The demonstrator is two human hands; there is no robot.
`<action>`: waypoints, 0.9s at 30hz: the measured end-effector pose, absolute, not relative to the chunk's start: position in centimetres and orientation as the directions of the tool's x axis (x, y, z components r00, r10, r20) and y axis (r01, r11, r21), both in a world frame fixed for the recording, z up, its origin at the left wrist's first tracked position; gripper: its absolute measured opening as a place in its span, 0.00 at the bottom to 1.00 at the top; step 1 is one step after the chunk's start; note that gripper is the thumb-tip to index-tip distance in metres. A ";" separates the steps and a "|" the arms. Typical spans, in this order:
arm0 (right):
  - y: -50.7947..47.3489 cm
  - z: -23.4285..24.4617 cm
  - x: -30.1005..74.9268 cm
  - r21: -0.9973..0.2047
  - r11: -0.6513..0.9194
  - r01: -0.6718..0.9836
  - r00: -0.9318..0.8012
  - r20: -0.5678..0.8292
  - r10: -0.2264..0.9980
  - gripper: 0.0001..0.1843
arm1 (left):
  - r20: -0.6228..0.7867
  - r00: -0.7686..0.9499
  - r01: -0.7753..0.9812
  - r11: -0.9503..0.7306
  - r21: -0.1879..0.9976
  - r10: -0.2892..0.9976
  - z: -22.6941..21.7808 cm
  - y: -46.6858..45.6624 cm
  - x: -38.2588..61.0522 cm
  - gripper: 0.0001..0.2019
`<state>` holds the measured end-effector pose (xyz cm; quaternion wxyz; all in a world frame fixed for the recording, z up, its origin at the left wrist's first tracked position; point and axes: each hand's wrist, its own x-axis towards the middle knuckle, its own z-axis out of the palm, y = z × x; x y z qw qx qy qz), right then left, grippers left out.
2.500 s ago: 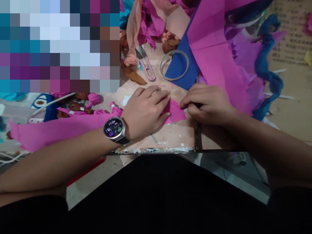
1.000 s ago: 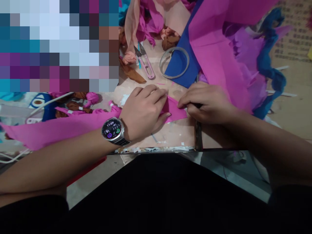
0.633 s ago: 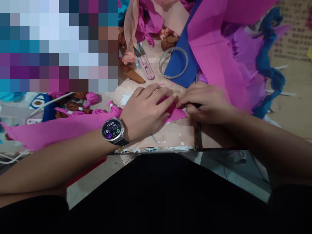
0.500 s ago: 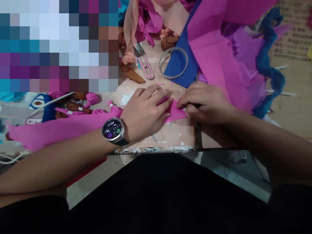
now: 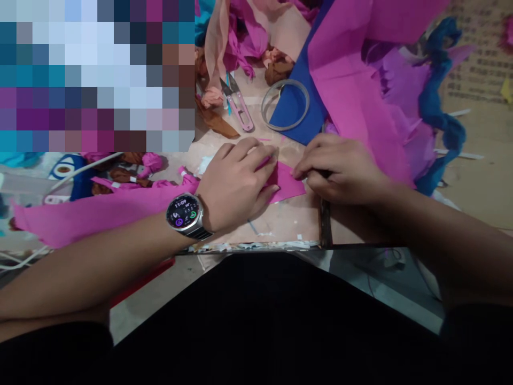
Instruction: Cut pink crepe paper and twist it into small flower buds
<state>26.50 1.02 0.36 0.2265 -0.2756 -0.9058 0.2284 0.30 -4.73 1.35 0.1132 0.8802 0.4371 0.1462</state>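
Observation:
A long bright pink cloth strip (image 5: 112, 214) runs from the left across the worktable and passes under my left hand (image 5: 240, 184). With its fingers curled down, that hand grips the strip, and a fold of pink shows between the fingers. To the right, the strip's short end (image 5: 289, 181) lies flat between my hands. My right hand (image 5: 339, 166) pinches the corner of this end between thumb and fingertips. A dark spot shows between those fingers, too unclear to name.
Pink thread snips (image 5: 239, 109) lie beyond my hands, beside a clear ring-shaped roll (image 5: 285, 104) on blue cloth (image 5: 306, 101). Large pink cloth (image 5: 352, 101) lies at the back right. Several knotted cloth pieces (image 5: 140, 179) lie left. Paper scraps line the table's front edge (image 5: 256, 246).
My left hand has shifted very slightly left along the cloth strip. The right hand keeps its pinch in nearly the same place.

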 end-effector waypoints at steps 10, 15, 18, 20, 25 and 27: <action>0.8 -0.7 25.1 -0.472 0.689 0.550 -0.658 0.264 0.705 0.08 | 0.178 0.593 0.744 -0.619 0.253 0.785 1.5 -4.9 0.5 0.19; 0.7 -1.3 25.1 -0.471 0.736 0.486 -0.678 0.328 0.658 0.05 | 0.226 0.595 0.727 -0.636 0.257 0.771 1.5 -4.8 0.5 0.18; 0.3 -1.0 25.1 -0.493 0.692 0.527 -0.655 0.283 0.701 0.04 | 0.264 0.602 0.719 -0.655 0.231 0.754 1.5 -4.8 0.5 0.15; 0.1 -0.7 25.0 -0.498 0.654 0.569 -0.650 0.215 0.729 0.03 | 0.281 0.610 0.714 -0.668 0.212 0.741 1.5 -4.8 0.4 0.14; 0.1 -0.3 24.9 -0.516 0.654 0.553 -0.665 0.200 0.719 0.04 | 0.321 0.619 0.692 -0.691 0.208 0.717 1.5 -4.9 0.4 0.11; 0.2 -0.2 24.9 -0.509 0.663 0.548 -0.678 0.194 0.709 0.04 | 0.342 0.604 0.682 -0.689 0.246 0.720 1.2 -4.8 0.4 0.11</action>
